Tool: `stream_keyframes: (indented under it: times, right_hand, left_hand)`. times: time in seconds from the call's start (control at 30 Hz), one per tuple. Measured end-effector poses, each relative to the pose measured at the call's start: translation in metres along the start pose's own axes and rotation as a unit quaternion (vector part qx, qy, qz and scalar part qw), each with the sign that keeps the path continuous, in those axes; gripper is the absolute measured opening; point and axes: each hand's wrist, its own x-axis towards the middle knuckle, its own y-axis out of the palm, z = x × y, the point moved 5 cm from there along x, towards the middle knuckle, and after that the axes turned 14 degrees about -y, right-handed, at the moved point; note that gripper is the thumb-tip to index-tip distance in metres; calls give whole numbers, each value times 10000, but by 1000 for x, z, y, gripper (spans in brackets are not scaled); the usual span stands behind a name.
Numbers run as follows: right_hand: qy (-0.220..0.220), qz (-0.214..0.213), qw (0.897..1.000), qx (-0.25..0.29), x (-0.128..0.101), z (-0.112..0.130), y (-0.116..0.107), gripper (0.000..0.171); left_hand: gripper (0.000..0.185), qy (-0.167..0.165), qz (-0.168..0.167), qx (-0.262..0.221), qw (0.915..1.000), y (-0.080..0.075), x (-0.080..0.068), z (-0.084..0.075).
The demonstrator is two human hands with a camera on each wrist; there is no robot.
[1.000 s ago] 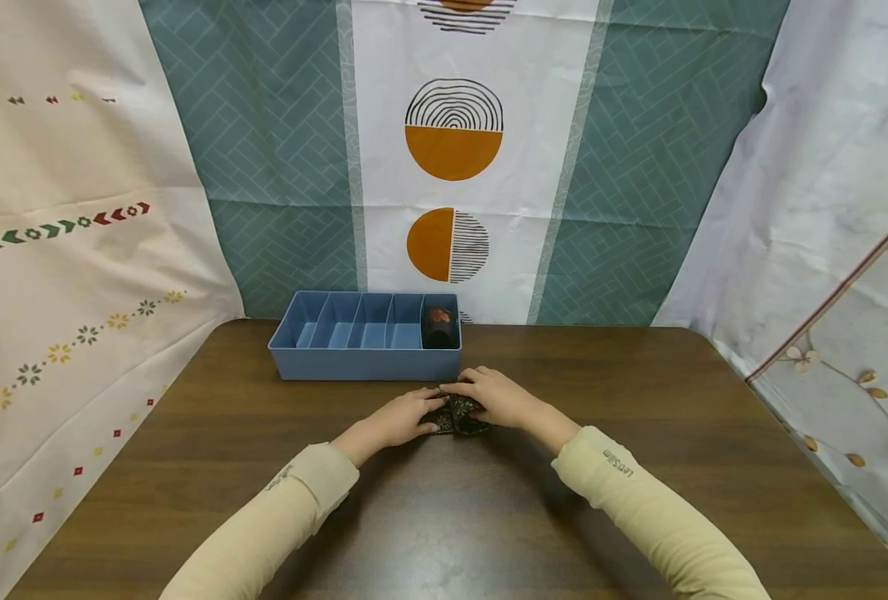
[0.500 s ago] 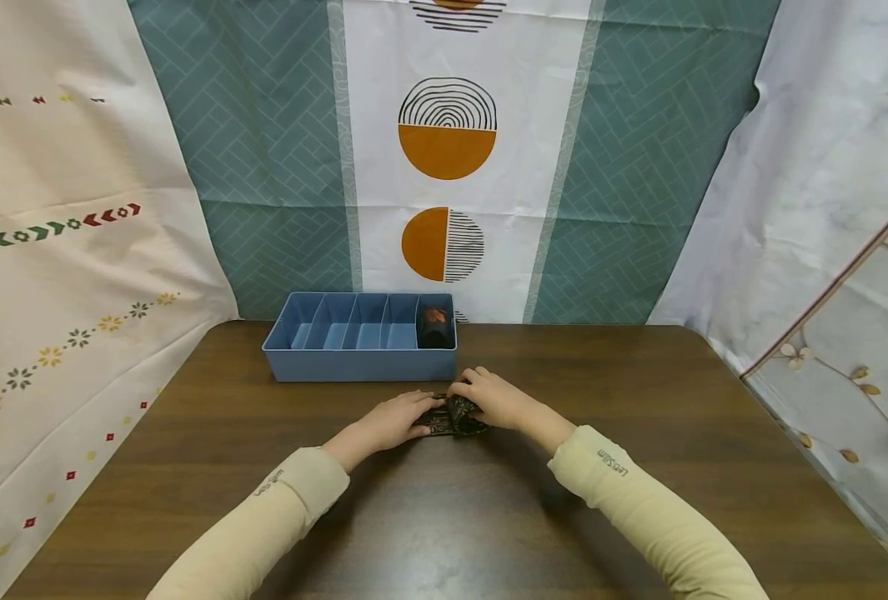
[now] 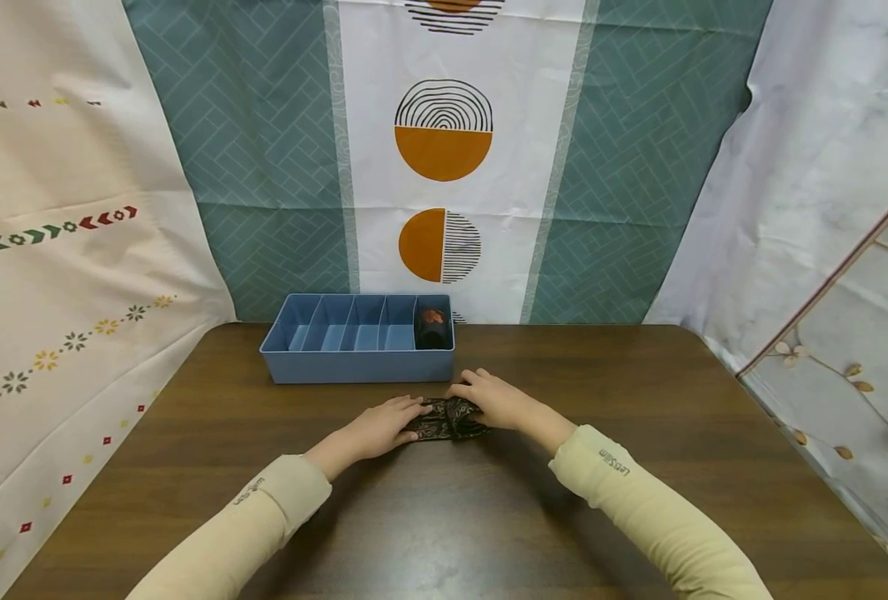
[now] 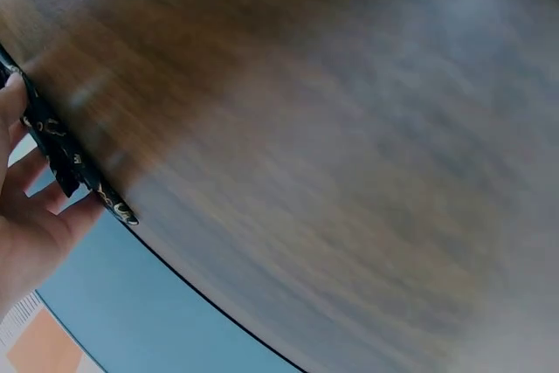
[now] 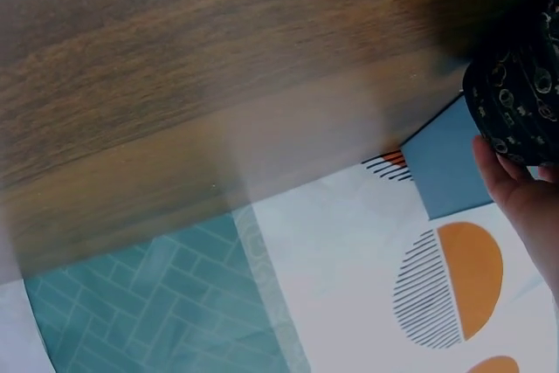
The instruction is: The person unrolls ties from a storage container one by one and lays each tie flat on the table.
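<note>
A black patterned strip of cloth (image 3: 433, 419) lies on the table in front of the blue box, its right end bunched into a thick roll (image 3: 462, 417). Over the strip's left end rests my left hand (image 3: 378, 427), fingers extended and thumb at the near edge. That cloth end (image 4: 65, 148) also shows between thumb and fingers in the left wrist view. My right hand (image 3: 500, 401) holds the roll, fingers curved over its far side and thumb nearer me. In the right wrist view the rolled cloth (image 5: 515, 98) bears pale small motifs, with fingertips against its edge.
Just behind the hands stands the blue divided box (image 3: 361, 367). A dark rolled item with an orange motif (image 3: 433, 327) sits in its rightmost compartment. Patterned curtains (image 3: 444, 192) hang behind and beside the wooden table (image 3: 444, 517).
My left hand has slid left along the strip, away from the roll, so more flat cloth shows between the hands. The right hand stays on the roll. The view has shifted slightly.
</note>
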Motion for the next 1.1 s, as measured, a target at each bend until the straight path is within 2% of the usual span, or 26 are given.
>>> stream_keyframes:
  times: [0.23,0.5,0.77,0.97,1.1]
  right_hand:
    - [-235,-128,9996,42,1,4,-4,45]
    - [-128,212,9997,-52,0,8,-3,61]
    - [-257,129,9993,-240,-1,9,-3,50]
    - [-523,67,9977,-433,-1,12,-5,51]
    - [-519,201,9971,-522,-2,13,-3,57]
  left_hand:
    - [48,98,-63,61,9999,-2,-6,4]
    - [48,144,-39,8,9999,-5,-9,6]
    - [48,58,15,72,10000,-5,-10,10]
    - [49,22,72,39,10000,-6,-11,11]
    - [50,22,72,59,10000,-6,-13,13]
